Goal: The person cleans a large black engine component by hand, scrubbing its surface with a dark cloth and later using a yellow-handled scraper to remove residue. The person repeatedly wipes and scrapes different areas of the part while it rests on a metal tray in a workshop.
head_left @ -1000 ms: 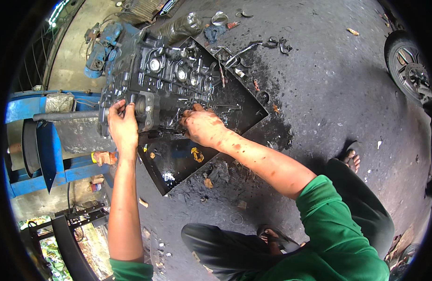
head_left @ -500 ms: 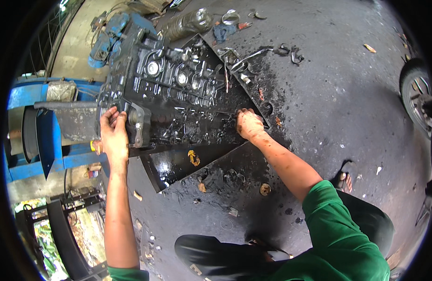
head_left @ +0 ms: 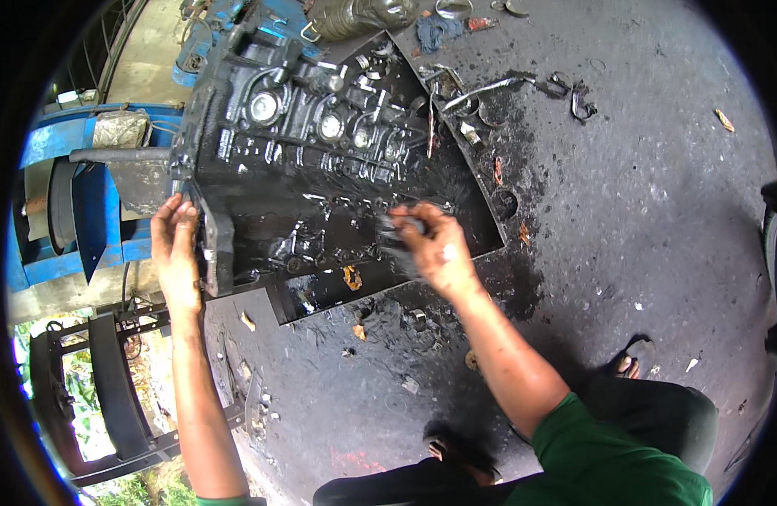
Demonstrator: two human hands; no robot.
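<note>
A black, oil-wet engine block (head_left: 262,185) lies tilted over a shallow black metal tray (head_left: 489,211), its round bright bores along the upper side. My left hand (head_left: 176,249) has its fingertips curled over the block's left end, by the thick flange (head_left: 221,253). Above the block's lower right part is my right hand (head_left: 439,253), fingers bent together in a pinch. A grey, motion-smeared shape shows at these fingers; what it is cannot be made out. Dark oil stains both hands.
Blue metal beams (head_left: 135,240) stand at the left. Beyond the tray lie a large plastic bottle (head_left: 367,17), a blue rag (head_left: 439,34) and loose metal parts (head_left: 510,84) on the oily floor. A yellow-brown scrap (head_left: 352,277) sits in the tray.
The view has shifted. My right hand has moved left along the block from its right end, fingers now lifted and blurred. My left hand stays at the flange, which now shows more edge-on.
</note>
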